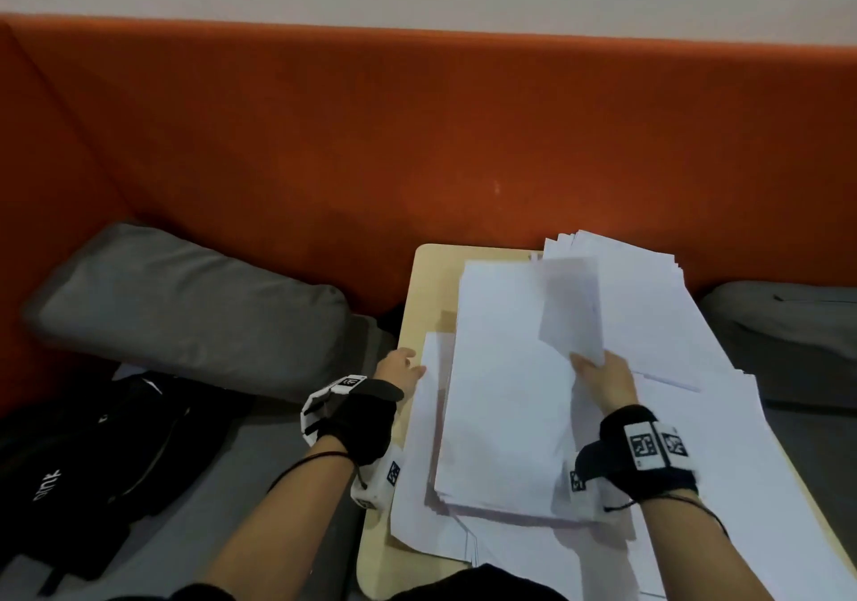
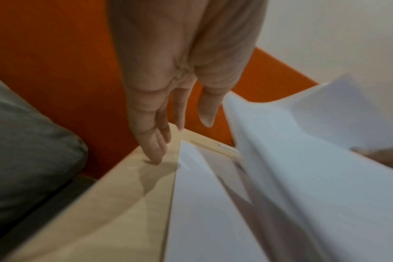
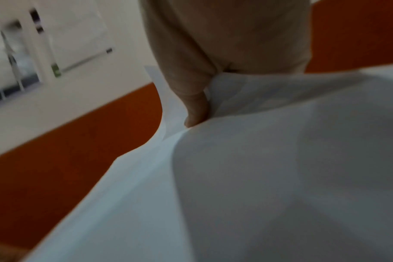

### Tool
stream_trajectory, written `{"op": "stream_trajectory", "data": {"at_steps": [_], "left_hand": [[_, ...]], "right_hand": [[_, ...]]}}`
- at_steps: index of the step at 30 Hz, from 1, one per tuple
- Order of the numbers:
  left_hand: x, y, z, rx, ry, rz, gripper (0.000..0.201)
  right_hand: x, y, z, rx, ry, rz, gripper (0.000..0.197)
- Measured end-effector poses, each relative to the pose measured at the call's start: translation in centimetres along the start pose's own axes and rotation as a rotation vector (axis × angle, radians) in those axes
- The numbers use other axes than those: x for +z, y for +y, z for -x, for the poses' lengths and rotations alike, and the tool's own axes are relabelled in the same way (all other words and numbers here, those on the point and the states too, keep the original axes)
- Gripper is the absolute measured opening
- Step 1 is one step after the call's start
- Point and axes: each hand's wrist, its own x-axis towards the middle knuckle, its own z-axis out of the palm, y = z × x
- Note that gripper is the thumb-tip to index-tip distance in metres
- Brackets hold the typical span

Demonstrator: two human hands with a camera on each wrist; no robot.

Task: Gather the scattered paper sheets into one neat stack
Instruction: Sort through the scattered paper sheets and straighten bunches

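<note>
White paper sheets (image 1: 505, 391) lie in a loose pile on a small light wooden table (image 1: 429, 275); more sheets (image 1: 649, 303) fan out to the right and under it. My right hand (image 1: 603, 380) pinches a lifted, curling sheet (image 1: 572, 308) above the pile; in the right wrist view the thumb (image 3: 195, 106) presses into the paper (image 3: 258, 177). My left hand (image 1: 401, 366) hovers at the table's left edge with straight fingers (image 2: 153, 141), holding nothing, beside the sheets (image 2: 209, 203).
An orange sofa back (image 1: 417, 136) runs behind the table. A grey cushion (image 1: 185, 303) and a black bag (image 1: 92, 461) lie to the left, another grey cushion (image 1: 788, 322) to the right.
</note>
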Motion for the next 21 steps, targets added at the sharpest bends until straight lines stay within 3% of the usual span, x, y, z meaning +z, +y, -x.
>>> {"op": "stream_trajectory", "data": {"at_steps": [6,12,16,21], "left_hand": [[1.7,0.2,-0.5,-0.075,0.004,-0.186,0.041],[2.3,0.8,-0.2,-0.157,0.063,-0.374,0.031],[3.0,1.0,-0.1,-0.123,0.044,-0.25,0.015],[2.4,1.5,0.3,-0.095,0.02,-0.146,0.014]], "right_hand": [[2.5,3.1,1.1,0.158,-0.126,0.18,0.037],[2.7,3.1,0.8,0.179,-0.138,0.226,0.036],[2.8,3.1,0.7,0.181,-0.139,0.224,0.035],[2.8,3.0,0.9,0.179,-0.143,0.224,0.035]]}}
